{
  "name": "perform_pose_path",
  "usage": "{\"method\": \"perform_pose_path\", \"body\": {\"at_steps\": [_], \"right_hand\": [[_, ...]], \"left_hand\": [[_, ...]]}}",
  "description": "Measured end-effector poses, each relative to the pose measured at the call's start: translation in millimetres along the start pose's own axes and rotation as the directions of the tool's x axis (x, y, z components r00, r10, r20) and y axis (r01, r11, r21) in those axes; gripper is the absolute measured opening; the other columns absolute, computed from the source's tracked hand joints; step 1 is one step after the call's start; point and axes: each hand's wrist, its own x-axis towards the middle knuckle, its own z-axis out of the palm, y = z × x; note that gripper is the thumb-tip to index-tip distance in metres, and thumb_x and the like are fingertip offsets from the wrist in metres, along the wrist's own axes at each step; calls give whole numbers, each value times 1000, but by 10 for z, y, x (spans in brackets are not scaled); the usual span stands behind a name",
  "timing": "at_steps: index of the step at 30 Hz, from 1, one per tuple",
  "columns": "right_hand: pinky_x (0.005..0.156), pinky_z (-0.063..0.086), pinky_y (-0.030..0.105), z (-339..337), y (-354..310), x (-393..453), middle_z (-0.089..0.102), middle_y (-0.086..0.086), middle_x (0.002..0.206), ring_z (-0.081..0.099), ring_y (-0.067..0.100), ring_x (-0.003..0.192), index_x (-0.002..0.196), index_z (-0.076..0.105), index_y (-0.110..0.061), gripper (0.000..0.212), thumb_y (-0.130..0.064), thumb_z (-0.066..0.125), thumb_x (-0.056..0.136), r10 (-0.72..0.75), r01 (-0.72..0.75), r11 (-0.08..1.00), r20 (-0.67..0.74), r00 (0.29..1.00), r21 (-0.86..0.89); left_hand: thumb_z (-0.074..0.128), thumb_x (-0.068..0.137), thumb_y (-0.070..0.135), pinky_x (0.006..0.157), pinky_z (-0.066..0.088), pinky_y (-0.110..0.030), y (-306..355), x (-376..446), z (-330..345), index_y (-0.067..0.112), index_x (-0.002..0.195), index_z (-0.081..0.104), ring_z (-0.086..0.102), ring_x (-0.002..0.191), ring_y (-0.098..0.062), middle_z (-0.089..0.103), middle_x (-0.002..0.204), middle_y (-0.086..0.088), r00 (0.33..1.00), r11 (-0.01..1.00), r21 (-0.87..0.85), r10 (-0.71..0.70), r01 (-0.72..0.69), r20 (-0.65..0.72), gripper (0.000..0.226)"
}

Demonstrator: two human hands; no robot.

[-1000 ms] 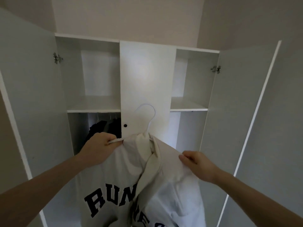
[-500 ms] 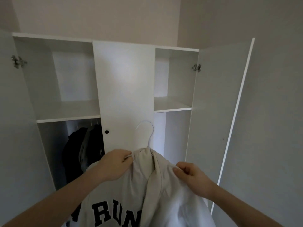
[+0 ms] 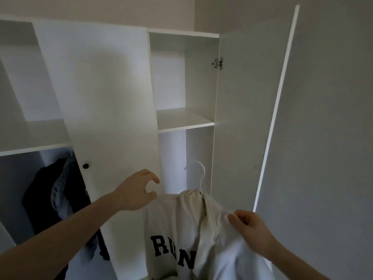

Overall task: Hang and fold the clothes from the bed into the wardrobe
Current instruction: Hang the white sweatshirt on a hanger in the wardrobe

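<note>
1. The right hand (image 3: 251,231) pinched the shoulder of the cream hoodie (image 3: 181,229), fingers curled into the cloth, and carried its weight. The left hand (image 3: 137,191) held nothing: its fingers were loosely curved with a gap between thumb and forefinger, just left of the hoodie's other shoulder and apparently not touching it.
2. The hoodie sat on a white hanger (image 3: 198,174), low in the view between the two hands, its body hanging down out of frame (only "RUN" of the dark lettering was readable).
3. The hanger's hook rose straight up from the collar, its open end to the left, ahead of the hands and in front of the right-hand compartment (image 3: 199,158).
4. Judged from this, the coming move turned on lifting that hook up and forward toward a rail. No rail could be seen in the right compartment; the right hand was the only one bearing the garment.
5. Farther back, the closed middle door (image 3: 105,98) carried a dark knob (image 3: 85,166).
6. Left of it, dark clothes (image 3: 56,199) already hung under a shelf (image 3: 34,147).
7. The open right door (image 3: 248,118) stood beside the wall.
</note>
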Motion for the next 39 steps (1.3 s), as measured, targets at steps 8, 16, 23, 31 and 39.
{"method": "perform_pose_path", "body": {"at_steps": [8,16,23,31,39], "right_hand": [[48,27,20,-20,377,863,35,-6,54,33,6,49,60,41,-19,44,-20,60,99,114,-115,993,-84,990,4],[47,29,21,480,509,1924,33,-11,45,32,4,41,53,40,-26,50,-19,57,100,260,-244,963,-154,953,111],[54,36,28,967,578,2930,39,-8,47,43,14,49,60,44,-20,42,-35,53,98,379,-345,924,-279,882,165],[48,32,23,1417,942,3872,37,-10,42,38,10,44,59,42,-20,40,-32,52,97,419,-380,907,-299,857,179],[37,27,18,1893,996,4641,35,-11,40,31,4,33,58,39,-20,39,-24,54,94,280,-257,959,-272,921,116]], "left_hand": [[73,88,35,113,38,-41,-261,786,-268,26,137,56,45,137,-26,37,155,1,982,968,177,-163,178,-94,52],[71,84,41,122,24,-46,-791,1665,-783,25,153,38,19,153,-31,10,170,-6,976,880,455,-41,136,-213,77],[70,84,46,127,3,-57,-1283,2550,-823,20,162,28,-6,158,-38,-8,172,-12,954,762,645,146,61,-263,92],[59,86,67,124,2,-65,-1983,3384,-307,19,165,16,-4,158,-42,-2,172,-13,804,660,742,378,114,-459,102],[45,82,80,124,-4,-63,-2271,3712,40,20,165,10,-3,158,-39,-1,173,-10,632,669,719,478,189,-610,108]]}}
